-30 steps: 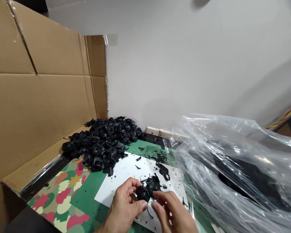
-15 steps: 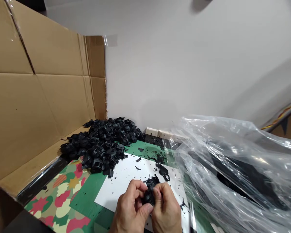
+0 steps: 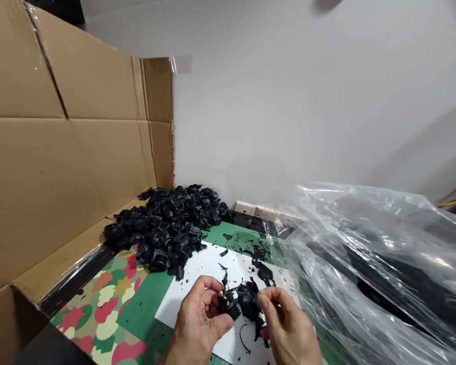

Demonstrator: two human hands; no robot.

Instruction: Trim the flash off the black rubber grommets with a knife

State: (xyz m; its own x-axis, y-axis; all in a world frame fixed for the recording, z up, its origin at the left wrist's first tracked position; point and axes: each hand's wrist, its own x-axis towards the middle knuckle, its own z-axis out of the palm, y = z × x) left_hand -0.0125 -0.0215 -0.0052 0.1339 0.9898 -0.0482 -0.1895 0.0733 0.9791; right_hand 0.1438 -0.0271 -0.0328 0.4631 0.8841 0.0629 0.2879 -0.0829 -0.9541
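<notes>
My left hand [image 3: 197,319] is closed on a ribbed black rubber part [image 3: 232,310], gripped between thumb and fingers above the white sheet [image 3: 178,299]. To its right, my right hand [image 3: 289,324] is pinched shut, thumb against forefinger. Whatever lies between those fingertips is too small or hidden to make out. Between the two hands sits a clump of torn black scraps [image 3: 249,299]. A thin curved black strip [image 3: 243,338] lies on the sheet below them. Beyond the hands rests a larger flat black scrap [image 3: 265,272].
A heap of similar black ribbed parts [image 3: 171,223] stands at the back left against a cardboard wall [image 3: 110,167]. Clear plastic bags [image 3: 345,243] with dark contents fill the right side. A patterned sheet [image 3: 110,309] covers the front left, and black crumbs litter the green surface [image 3: 220,234].
My hands have moved apart, the right one going rightward off the rubber part, which stays in my left hand. The view has shifted slightly. The curved strip now shows on the sheet.
</notes>
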